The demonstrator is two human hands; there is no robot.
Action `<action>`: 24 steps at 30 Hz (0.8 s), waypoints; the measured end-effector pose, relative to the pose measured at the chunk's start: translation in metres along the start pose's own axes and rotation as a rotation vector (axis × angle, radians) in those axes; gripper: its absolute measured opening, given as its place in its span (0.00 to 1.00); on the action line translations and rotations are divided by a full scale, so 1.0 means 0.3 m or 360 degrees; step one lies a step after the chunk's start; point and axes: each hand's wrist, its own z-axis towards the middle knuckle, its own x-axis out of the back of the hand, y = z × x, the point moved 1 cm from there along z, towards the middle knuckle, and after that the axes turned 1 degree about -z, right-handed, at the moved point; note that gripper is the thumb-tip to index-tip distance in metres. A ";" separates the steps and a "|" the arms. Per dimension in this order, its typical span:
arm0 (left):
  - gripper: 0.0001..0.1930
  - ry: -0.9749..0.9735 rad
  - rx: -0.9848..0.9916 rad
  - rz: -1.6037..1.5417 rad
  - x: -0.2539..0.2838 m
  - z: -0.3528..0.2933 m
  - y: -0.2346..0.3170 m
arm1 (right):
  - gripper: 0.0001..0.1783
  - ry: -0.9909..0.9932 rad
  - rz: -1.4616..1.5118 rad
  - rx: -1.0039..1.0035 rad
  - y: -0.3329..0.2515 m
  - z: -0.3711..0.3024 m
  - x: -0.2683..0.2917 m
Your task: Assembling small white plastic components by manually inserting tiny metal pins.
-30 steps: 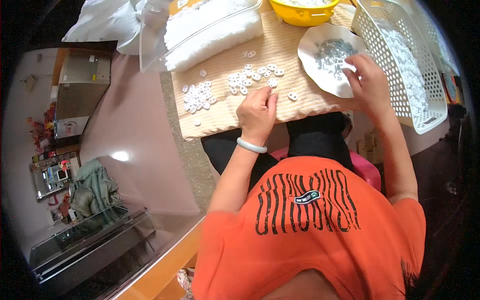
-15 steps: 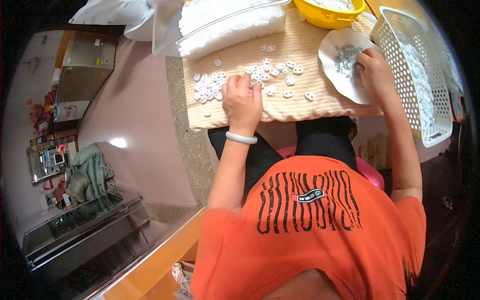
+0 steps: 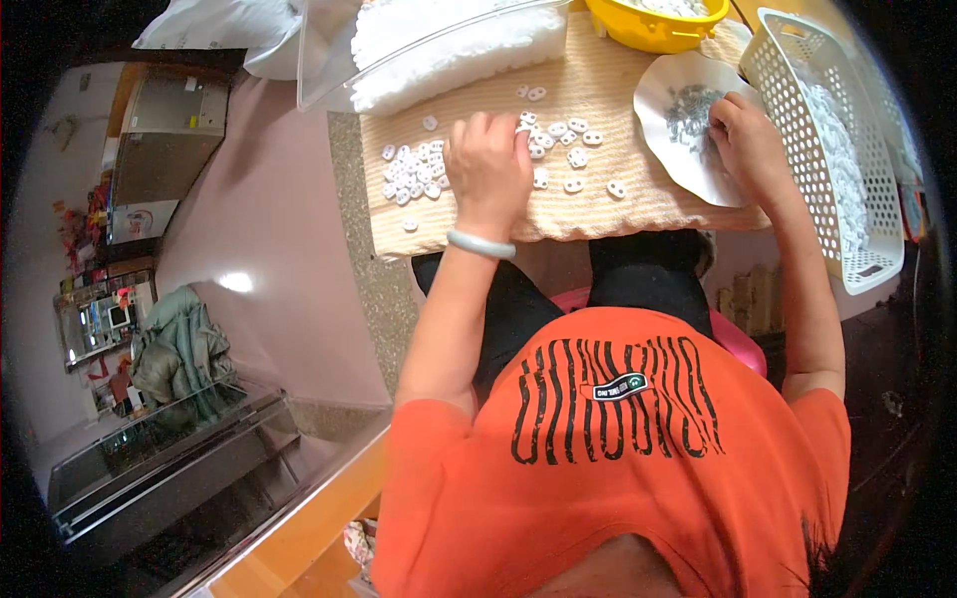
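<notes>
— Moved left hand (image 3: 488, 169) slightly toward twelve o'clock since half a second ago, now covering several white holed pieces (image 3: 572, 185) visible before.
— And with the right hand (image 3: 746, 140)?
— Kept nearly in place, at the three o'clock side of the grey heap (image 3: 686, 115) in the wavy-rimmed white dish (image 3: 703, 174).
— How about the grips?
— Drawn close on the right, thumb near forefinger; cannot tell whether pinching anything grey. Bent downward on the left, with fingertips partly hidden; cannot tell whether holding a piece.
— And the white pieces?
— Bunched at nine o'clock from the left hand, scattered at three, all on the striped cloth (image 3: 598, 90).
— Anything farther out?
— At twelve from the left hand, a clear box (image 3: 321, 75) with white contents. At eleven from the dish, a yellow basket (image 3: 653, 37). At three from the right hand, a perforated basket (image 3: 797, 130).
</notes>
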 end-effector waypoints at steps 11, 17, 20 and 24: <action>0.07 -0.0586 0.0387 -0.0229 -0.063 0.122 -0.069 | 0.01 -0.0002 0.0055 0.0023 -0.011 0.001 0.017; 0.07 -0.0723 0.0480 -0.0411 -0.049 0.145 -0.057 | 0.01 -0.0048 0.0010 0.0000 0.009 0.002 0.012; 0.05 -0.0581 0.0657 -0.0658 -0.049 0.139 -0.051 | 0.01 0.0006 0.0001 0.0018 0.015 0.000 0.005; 0.01 -0.0312 0.0621 -0.1022 -0.034 0.122 -0.035 | 0.01 0.0161 0.0185 0.0018 0.030 -0.013 -0.002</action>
